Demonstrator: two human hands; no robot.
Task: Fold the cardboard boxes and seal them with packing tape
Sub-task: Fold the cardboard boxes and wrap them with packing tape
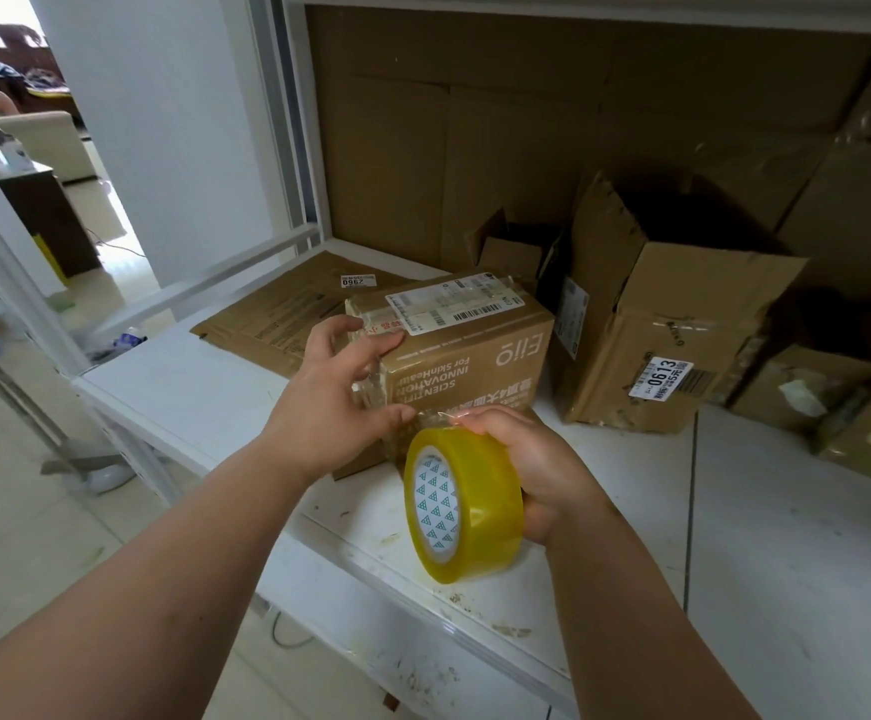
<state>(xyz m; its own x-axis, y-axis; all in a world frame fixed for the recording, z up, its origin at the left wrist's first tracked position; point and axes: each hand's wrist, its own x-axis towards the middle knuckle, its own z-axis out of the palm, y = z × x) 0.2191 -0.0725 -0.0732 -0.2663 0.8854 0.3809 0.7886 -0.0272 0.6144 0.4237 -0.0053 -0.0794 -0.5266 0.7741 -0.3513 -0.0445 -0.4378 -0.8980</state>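
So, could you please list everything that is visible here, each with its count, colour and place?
printed box: 1, brown, closed, centre of shelf
tape roll: 1, yellowish clear, in front of printed box
flattened carton: 1, brown, lying behind-left of printed box
open box: 1, brown, flaps up, right of printed box
small open box: 1, brown, behind printed box
shelf: 1, white, under all boxes
left hand: 1, touches printed box corner
right hand: 1, grips tape roll
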